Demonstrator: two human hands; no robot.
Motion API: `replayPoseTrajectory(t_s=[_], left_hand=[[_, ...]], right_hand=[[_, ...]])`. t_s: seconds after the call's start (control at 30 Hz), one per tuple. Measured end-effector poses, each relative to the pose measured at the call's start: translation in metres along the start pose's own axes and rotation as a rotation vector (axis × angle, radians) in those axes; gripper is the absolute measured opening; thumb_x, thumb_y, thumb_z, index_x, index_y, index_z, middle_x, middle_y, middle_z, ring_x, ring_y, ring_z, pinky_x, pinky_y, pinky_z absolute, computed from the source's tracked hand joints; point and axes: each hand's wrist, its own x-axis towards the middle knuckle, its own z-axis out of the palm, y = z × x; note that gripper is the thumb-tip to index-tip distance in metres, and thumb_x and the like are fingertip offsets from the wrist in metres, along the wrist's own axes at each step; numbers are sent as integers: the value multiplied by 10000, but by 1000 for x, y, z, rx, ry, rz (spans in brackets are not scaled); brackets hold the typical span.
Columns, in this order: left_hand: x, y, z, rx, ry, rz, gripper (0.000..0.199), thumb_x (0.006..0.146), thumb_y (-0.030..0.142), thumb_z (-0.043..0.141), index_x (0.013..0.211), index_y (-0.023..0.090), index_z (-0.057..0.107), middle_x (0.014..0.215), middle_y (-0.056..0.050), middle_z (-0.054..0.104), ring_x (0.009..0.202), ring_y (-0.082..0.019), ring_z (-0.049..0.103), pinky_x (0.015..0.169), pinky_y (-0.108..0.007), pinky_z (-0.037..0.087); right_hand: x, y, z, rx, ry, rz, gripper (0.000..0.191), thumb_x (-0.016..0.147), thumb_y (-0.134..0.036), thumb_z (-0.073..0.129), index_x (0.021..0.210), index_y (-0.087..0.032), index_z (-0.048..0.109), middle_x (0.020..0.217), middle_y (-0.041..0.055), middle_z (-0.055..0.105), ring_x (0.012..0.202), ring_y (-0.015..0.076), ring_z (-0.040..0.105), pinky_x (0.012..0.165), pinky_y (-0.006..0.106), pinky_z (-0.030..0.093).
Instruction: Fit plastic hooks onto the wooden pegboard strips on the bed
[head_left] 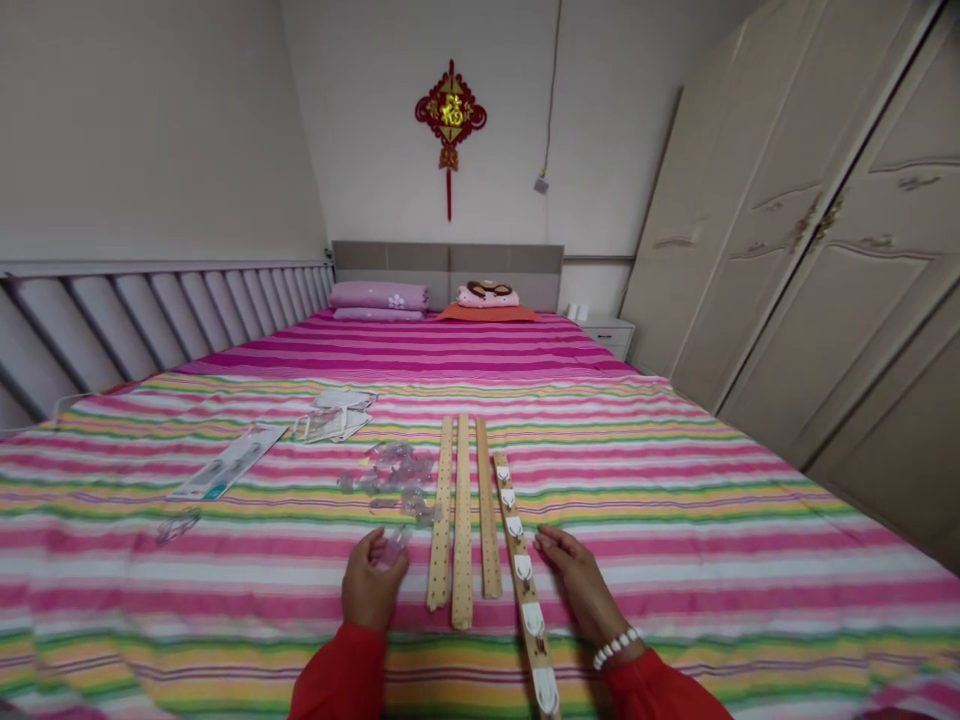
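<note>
My left hand [373,583] has its fingers curled around a small clear plastic piece [396,545], near a scattered pile of clear plastic pieces [397,475]. To its right, three perforated wooden strips [462,530] lie lengthwise on the striped bedspread. Beside them is a wooden strip with several white hooks [523,568] along it. Just right of that strip rests my right hand [574,575], its fingers apart and holding nothing.
A flat package [229,463], a thin looped item [178,525] and white plastic packets [336,415] lie on the left of the bedspread [675,560]. Folded bedding [379,297] is at the far end. A railing [180,315] runs along the left, wardrobes [810,240] stand right.
</note>
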Motion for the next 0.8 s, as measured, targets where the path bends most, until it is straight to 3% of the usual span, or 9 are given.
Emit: replayPoseTrajectory(t_s=[0.13, 0.3, 0.43, 0.53, 0.7, 0.8], left_hand=[[-4, 15, -6, -122, -55, -31, 642, 535, 440, 730, 1074, 124, 579, 887, -79, 636, 775, -223, 646, 762, -417, 545], [-12, 57, -5, -151, -234, 131, 603, 604, 409, 729, 1134, 171, 567, 907, -57, 647, 814, -198, 652, 746, -345, 556], [-21, 81, 4, -141, -313, 207, 570, 636, 386, 708, 1153, 193, 566, 938, -54, 655, 911, -214, 645, 816, -340, 542], [-29, 89, 14, -147, -402, 178, 583, 644, 376, 701, 1180, 200, 556, 960, -62, 651, 935, -222, 636, 828, -334, 537], [-36, 102, 29, -227, -559, 133, 576, 630, 332, 696, 1174, 205, 557, 941, -56, 626, 912, -207, 630, 826, -326, 536], [-36, 113, 35, -245, -689, 96, 583, 600, 288, 704, 1162, 199, 575, 938, -58, 626, 874, -192, 628, 796, -317, 539]], right_hand=[[-2, -5, 3, 39, -6, 21, 404, 519, -319, 847, 873, -173, 722, 824, 42, 756, 842, 204, 670, 875, 333, 491], [1, -10, 5, 76, 12, 63, 358, 464, -290, 866, 772, -171, 727, 731, 34, 743, 755, 194, 669, 813, 320, 510], [-4, -18, 12, 29, 0, 34, 355, 480, -347, 860, 751, -163, 723, 633, 25, 708, 627, 171, 628, 664, 302, 505], [-15, -32, 24, -31, -91, -10, 356, 537, -402, 836, 786, -169, 732, 618, 20, 690, 577, 157, 593, 577, 284, 469], [-29, -55, 46, -111, -261, -80, 388, 590, -438, 815, 892, -202, 756, 725, 37, 713, 644, 168, 596, 608, 292, 470], [-29, -61, 54, -108, -299, -55, 392, 667, -483, 754, 914, -178, 757, 654, 29, 680, 547, 123, 541, 520, 249, 421]])
